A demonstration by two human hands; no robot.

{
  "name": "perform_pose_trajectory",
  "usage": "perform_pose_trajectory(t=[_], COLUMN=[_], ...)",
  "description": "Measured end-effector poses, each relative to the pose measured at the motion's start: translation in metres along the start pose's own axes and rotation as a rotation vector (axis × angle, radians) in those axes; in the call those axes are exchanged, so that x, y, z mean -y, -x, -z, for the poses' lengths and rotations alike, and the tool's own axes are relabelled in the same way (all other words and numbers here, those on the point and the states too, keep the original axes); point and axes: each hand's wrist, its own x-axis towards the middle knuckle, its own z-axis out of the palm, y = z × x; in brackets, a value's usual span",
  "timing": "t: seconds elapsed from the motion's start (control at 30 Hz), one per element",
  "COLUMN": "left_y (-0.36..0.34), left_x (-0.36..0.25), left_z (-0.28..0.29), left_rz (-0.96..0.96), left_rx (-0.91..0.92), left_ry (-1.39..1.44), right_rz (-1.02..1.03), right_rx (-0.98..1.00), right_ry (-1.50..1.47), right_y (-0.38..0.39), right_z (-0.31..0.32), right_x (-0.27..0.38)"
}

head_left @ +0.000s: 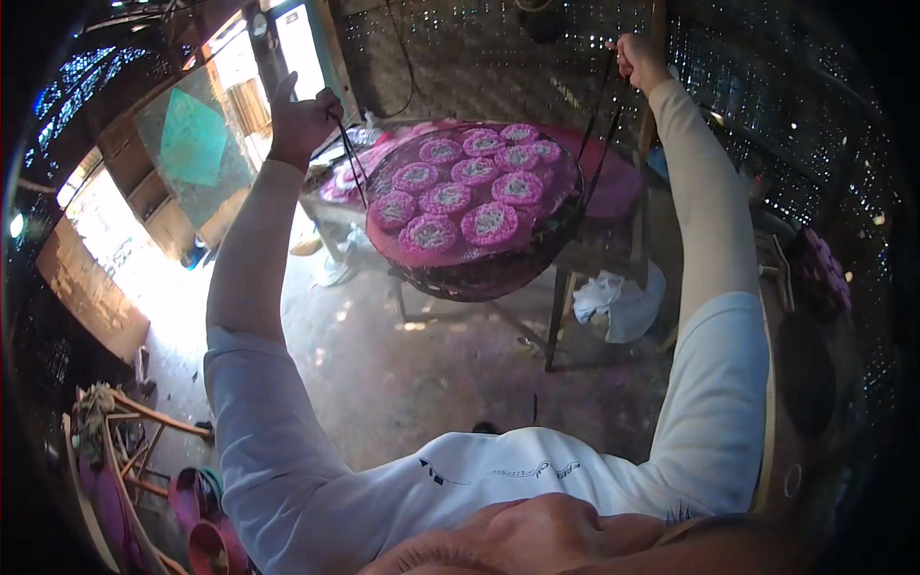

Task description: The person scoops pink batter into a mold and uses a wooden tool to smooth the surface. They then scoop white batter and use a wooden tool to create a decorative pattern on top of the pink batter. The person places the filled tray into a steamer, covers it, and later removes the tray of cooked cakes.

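A: Head view. Where is the tray [479, 273] against the hands?

B: It hangs between them and lower down, round, dark-rimmed, lined in pink, with eleven pink rings [490, 222] laid on it. The left hand [302, 120] is up at far left, clenched on dark cords [351, 158] that run down to the tray's left rim. The right hand [640, 59] is higher, far right, fist closed on cords [602, 134] dropping to the right rim.

A: Is the tray touching anything?

B: Its far edge overlaps a pink-covered table [613, 187] behind it; whether they touch, I cannot tell.

A: Edges and room around it?

B: A woven wall [479, 57] stands just behind the table. The table's legs and a white cloth [618, 302] sit under the right side. Bare floor [431, 374] lies open near the person, beneath the tray. Left, a bright doorway [287, 43] and shelves [144, 182]; near left, a wooden frame [144, 422] with pink bowls [206, 546].
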Motion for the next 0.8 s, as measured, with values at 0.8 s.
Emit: perform_pose_trajectory(t=[0.8], left_y=[0.073], left_x=[-0.007], left_z=[0.209], left_rz=[-0.053], left_rx=[0.131], left_ry=[-0.920], right_rz=[0.368], right_rx=[0.116], right_ry=[1.132], right_y=[0.210], right_z=[-0.014], right_x=[-0.063])
